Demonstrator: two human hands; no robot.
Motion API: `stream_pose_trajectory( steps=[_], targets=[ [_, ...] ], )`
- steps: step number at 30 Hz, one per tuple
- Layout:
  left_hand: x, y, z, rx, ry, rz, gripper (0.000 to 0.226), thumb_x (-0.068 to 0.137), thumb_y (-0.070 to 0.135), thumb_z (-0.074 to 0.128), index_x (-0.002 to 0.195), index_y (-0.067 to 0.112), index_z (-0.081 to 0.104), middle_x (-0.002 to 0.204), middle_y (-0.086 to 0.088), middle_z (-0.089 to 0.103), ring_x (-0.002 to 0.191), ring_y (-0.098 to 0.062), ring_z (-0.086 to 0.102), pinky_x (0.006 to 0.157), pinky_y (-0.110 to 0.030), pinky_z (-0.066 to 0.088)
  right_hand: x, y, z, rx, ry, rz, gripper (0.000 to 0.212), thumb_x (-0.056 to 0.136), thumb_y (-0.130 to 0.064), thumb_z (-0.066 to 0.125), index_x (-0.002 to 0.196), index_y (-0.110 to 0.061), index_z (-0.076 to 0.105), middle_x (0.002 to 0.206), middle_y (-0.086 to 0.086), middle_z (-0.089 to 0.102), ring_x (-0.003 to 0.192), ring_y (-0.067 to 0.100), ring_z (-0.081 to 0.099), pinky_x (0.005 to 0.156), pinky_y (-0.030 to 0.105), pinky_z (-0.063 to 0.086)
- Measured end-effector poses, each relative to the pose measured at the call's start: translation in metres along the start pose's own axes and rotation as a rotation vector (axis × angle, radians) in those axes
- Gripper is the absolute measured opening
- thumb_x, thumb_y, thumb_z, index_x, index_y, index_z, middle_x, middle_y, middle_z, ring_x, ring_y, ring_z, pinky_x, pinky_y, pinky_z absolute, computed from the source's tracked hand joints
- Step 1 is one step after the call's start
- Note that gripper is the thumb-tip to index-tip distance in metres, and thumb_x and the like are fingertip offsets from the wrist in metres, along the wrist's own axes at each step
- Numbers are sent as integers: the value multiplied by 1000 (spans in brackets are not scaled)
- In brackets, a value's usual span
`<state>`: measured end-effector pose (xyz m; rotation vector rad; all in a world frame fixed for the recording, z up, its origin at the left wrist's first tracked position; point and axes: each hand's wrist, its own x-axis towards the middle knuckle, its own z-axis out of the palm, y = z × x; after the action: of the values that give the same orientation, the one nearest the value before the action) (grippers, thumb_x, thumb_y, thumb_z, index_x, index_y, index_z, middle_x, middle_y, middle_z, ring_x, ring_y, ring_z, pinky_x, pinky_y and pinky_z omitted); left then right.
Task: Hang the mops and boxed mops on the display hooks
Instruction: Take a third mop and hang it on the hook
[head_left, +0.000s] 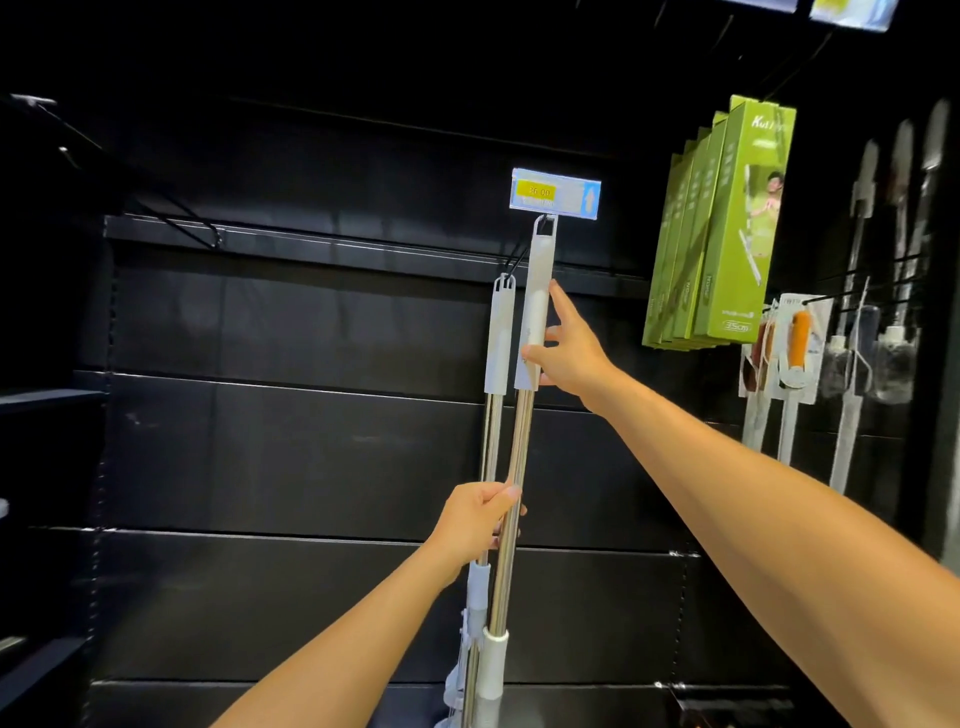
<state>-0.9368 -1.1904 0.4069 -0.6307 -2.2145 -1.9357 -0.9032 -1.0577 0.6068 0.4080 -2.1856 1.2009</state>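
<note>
- The left hand was nearest. Its fingers and thumb were curled tight around the shiny pole of the front mop, low down.
- The pole of the back mop ran just behind that same hand. I cannot tell if the hand held that pole too.
- Higher up, the right hand held the white handle of the front mop. The thumb pressed on the front of it, and the pointing finger lay straight up along its side.
- The two mops stood side by side, almost touching, with their heads down at the bottom.
- The loop on top of the front mop was at the tip of the black hook. The loop of the back mop sat further in on the same hook.
- A price tag in blue and yellow sat just above the front mop's loop.
- Off to the right, a row of green boxes hung together, tilted a little.
- Below them hung a brush pack with an orange handle.
- Behind it all was the black wall.
</note>
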Motion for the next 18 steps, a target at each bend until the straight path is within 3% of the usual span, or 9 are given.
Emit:
stream_pose_trajectory(
  steps=[5,8,10,14,18],
  targets=[
    [22,-21,-2,5,3,-28,31,103,40,59,90,23,81,77,-13,62,71,-23,59,88,-57,61,20,23,17,-31,-20,9,101,94,-3,70,164,-40,6,143,3,53,122,26,61,96,56,58],
    [36,-32,-3,-9,4,-52,29,102,42,59,90,27,81,83,-19,64,74,-25,57,92,-60,58,34,40,28,-62,-33,-12,101,94,-5,70,164,-40,5,131,3,56,119,27,62,90,53,62],
    [46,-36,-3,-18,5,-53,29,102,40,59,90,26,81,93,-27,68,75,-25,59,93,-60,58,48,52,34,-83,-9,-42,97,96,-8,67,164,-39,5,127,5,57,115,27,63,89,52,63],
    [73,-43,-3,-38,23,-81,30,103,36,59,93,18,81,103,-25,75,82,-36,75,94,-52,59,77,76,43,-86,8,-95,92,98,-10,62,163,-43,5,124,4,59,109,25,65,88,46,63],
    [99,-54,1,-63,41,-107,28,105,35,57,98,19,79,104,-16,78,82,-22,76,89,-49,61,103,99,50,-83,-2,-126,90,99,-10,61,163,-40,7,123,1,56,109,24,61,93,47,60]
  ],
)
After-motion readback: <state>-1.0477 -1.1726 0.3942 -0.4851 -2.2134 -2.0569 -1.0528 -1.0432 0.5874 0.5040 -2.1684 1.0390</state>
